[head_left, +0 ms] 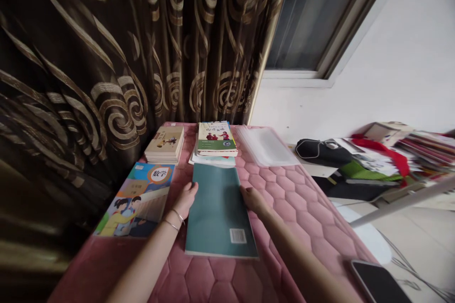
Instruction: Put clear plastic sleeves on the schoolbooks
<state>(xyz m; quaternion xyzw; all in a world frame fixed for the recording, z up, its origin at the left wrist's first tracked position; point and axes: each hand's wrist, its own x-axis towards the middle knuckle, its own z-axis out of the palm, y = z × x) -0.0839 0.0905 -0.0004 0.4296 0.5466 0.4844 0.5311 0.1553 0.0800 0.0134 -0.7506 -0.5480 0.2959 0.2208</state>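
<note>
1. The left hand point(186, 199) lies at the left edge of the teal book point(220, 213), near the book's upper part. Its fingers are close together and rather flat, so the hand is narrow, not spread wide. I cannot tell if it truly grips the book.
2. The right hand point(253, 200) touches the right edge of the same book, at about the same height. It is also narrow, with the fingers a little bent at the edge. Here too I cannot tell if there is a real grip.
3. The teal book lies flat between the two hands on the pink quilted surface point(295, 210). A small white barcode label point(238, 236) is near its lower corner.
4. Two thin metal bangles point(173, 218) sit on the left wrist.
5. Just left of the left hand lies a math textbook point(137, 199) with a colourful cover.
6. Just past the top edge of the teal book is a stack of books with a green cover point(216, 138). To the left of this stack are tan booklets point(164, 144), and to the right is a clear plastic sleeve point(265, 147).
7. A black smartphone point(378, 284) lies at the lower right, well apart from the right hand.
8. Farther right, off the surface, are a black bag point(322, 151), a red cloth point(387, 156) and a pile of books point(426, 151). A dark curtain with gold spirals point(88, 57) hangs along the left side.
</note>
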